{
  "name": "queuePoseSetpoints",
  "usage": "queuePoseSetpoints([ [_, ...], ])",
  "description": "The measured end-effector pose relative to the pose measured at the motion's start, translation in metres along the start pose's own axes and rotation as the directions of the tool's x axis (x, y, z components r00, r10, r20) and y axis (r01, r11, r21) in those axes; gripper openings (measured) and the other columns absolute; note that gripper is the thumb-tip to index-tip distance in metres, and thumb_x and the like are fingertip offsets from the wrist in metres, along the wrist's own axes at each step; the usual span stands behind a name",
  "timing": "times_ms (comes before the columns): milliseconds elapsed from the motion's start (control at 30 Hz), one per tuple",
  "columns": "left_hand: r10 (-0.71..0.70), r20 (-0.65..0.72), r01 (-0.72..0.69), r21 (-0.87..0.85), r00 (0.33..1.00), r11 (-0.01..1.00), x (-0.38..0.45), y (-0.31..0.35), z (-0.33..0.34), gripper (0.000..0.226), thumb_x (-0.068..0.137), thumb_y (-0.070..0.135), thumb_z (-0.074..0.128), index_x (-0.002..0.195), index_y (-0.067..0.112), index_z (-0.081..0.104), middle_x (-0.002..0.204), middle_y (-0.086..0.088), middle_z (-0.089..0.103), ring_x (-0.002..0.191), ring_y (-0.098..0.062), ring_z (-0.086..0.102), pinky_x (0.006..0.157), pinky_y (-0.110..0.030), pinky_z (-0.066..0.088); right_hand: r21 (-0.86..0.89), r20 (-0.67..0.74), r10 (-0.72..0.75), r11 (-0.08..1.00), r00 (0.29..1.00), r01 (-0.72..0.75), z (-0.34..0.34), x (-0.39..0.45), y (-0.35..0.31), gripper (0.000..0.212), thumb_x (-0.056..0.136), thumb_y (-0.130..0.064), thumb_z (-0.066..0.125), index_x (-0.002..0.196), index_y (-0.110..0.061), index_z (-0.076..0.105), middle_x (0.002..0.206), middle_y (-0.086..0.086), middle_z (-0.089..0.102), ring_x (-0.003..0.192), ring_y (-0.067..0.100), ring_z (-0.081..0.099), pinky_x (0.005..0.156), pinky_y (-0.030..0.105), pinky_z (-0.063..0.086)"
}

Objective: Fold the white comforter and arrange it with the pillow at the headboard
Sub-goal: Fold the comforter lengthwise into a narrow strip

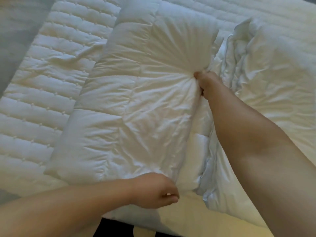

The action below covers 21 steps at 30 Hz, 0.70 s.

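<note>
Left hand (153, 190) gripping comforter (119, 103) edge, right hand (205, 84) bunching fabric

Single head-mounted wide-angle view, looking forward and steeply down from above the near edge of the bed (34, 93). The camera sits close: both forearms enter from the bottom and right borders, and the white comforter (130, 106) fills most of the frame. Wide-angle curvature bends the mattress quilting lines toward the frame's edges.
</note>
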<state>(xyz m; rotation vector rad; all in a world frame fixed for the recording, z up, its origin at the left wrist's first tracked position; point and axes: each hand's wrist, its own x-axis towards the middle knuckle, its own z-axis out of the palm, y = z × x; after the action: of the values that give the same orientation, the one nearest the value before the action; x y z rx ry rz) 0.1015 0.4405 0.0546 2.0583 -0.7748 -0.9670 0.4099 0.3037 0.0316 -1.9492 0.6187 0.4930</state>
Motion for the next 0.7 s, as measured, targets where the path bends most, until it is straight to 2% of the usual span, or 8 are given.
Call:
queuePoseSetpoints([
  [33,0.037,-0.21,-0.051,-0.063,0.977,0.997,0.0,-0.001,-0.021,0.037,0.098,0.037,0.044,0.114,0.015,0.069,0.102,-0.002,0.07,0.088,-0.015,0.063,0.076,-0.033,0.052,-0.073,0.01,0.035,0.997,0.999,-0.034,0.001,0.001,0.005,0.039,0.092,-0.029,0.056,0.125,-0.008,0.054,0.083,0.004,0.056,0.065,0.019,0.055,0.057,0.028,0.049],
  [100,0.08,-0.672,-0.069,0.043,0.736,0.997,0.009,-0.023,-0.062,0.036,0.094,0.03,0.045,0.103,0.008,0.072,0.09,-0.006,0.072,0.079,-0.012,0.06,0.073,-0.032,0.05,-0.108,0.022,0.051,0.993,0.998,-0.049,0.008,0.008,0.007,0.038,0.094,-0.033,0.054,0.124,-0.01,0.055,0.078,0.004,0.055,0.058,0.018,0.052,0.045,0.021,0.041],
  [167,-0.008,-0.828,0.291,0.188,0.56,0.938,0.023,-0.062,-0.102,0.049,0.093,0.035,0.039,0.125,0.008,0.063,0.123,-0.014,0.065,0.114,-0.022,0.058,0.098,-0.037,0.042,-0.075,0.046,0.057,0.996,0.997,-0.053,0.016,0.011,0.0,0.049,0.093,-0.045,0.052,0.13,-0.013,0.05,0.091,0.003,0.06,0.065,0.017,0.056,0.046,0.02,0.046],
  [233,-0.261,-0.728,0.611,0.263,0.634,0.747,0.039,-0.098,-0.109,0.069,0.092,0.049,0.022,0.15,0.016,0.037,0.158,-0.015,0.03,0.147,-0.035,0.024,0.118,-0.052,0.015,0.071,0.042,0.073,0.995,0.996,-0.076,0.022,0.012,-0.011,0.088,0.075,-0.072,0.053,0.142,-0.016,0.038,0.122,0.002,0.06,0.094,0.022,0.063,0.074,0.034,0.057],
  [333,-0.366,-0.595,0.64,0.346,0.715,0.686,0.055,-0.124,-0.075,0.076,0.092,0.055,0.008,0.157,0.017,0.021,0.165,-0.013,0.009,0.152,-0.035,0.001,0.118,-0.056,-0.006,0.157,0.008,0.034,0.987,0.999,-0.035,0.024,0.051,-0.017,0.118,0.056,-0.082,0.058,0.15,-0.018,0.027,0.138,0.003,0.052,0.117,0.026,0.055,0.099,0.047,0.047],
  [533,-0.328,-0.698,0.592,0.17,0.637,0.788,0.059,-0.103,-0.067,0.081,0.091,0.064,0.01,0.156,0.017,0.021,0.164,-0.013,0.015,0.151,-0.034,0.009,0.12,-0.055,0.001,0.224,0.042,-0.14,0.966,0.989,0.127,0.019,0.034,-0.054,0.04,0.081,-0.013,0.052,0.12,-0.009,0.057,0.108,0.01,0.067,0.092,0.025,0.069,0.074,0.038,0.06],
  [633,-0.1,-0.76,0.45,0.268,0.643,0.852,0.061,-0.082,-0.048,0.075,0.095,0.063,0.019,0.154,0.016,0.025,0.161,-0.019,0.023,0.149,-0.038,0.019,0.118,-0.058,0.01,0.439,0.103,-0.266,0.877,0.959,0.196,0.009,0.037,-0.058,0.022,0.084,-0.007,0.048,0.1,-0.002,0.062,0.09,0.012,0.066,0.086,0.028,0.068,0.074,0.039,0.059],
  [700,-0.03,-0.689,0.419,0.405,0.724,0.813,0.065,-0.087,-0.031,0.072,0.095,0.06,0.029,0.153,0.017,0.029,0.16,-0.019,0.024,0.149,-0.04,0.018,0.117,-0.063,0.012,0.331,0.078,-0.144,0.937,0.986,0.111,0.01,0.049,-0.038,0.024,0.086,-0.013,0.053,0.106,-0.005,0.064,0.09,0.008,0.067,0.089,0.027,0.069,0.07,0.035,0.058],
])
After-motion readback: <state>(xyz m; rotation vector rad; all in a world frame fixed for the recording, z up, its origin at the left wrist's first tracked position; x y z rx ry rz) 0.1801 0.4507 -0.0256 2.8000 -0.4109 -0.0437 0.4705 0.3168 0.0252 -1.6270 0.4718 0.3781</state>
